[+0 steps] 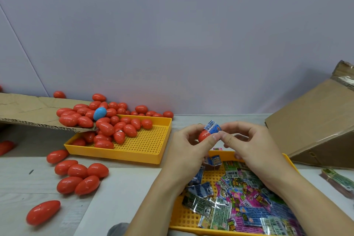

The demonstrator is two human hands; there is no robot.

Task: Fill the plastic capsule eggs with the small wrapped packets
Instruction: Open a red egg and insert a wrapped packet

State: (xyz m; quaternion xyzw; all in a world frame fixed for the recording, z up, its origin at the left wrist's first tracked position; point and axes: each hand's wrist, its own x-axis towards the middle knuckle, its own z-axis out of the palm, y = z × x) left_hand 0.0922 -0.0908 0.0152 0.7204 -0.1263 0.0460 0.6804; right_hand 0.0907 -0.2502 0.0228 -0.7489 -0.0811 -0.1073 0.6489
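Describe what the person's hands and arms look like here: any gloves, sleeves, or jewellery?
Both the left hand and the right hand are bare, with no gloves, rings or watch visible. The forearms are bare too; no sleeves show up to the frame's bottom edge. Fingernails look short and unpainted.

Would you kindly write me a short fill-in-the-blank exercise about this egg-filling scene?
1. Among the red eggs piled in the far tray, one egg is ____.
2. The left hand holds a ____ egg half.
3. The packet pinched by the right hand sits at the egg's ____.
4. Loose packets lie in a ____ tray under the hands.

Missing words: blue; red; opening; yellow
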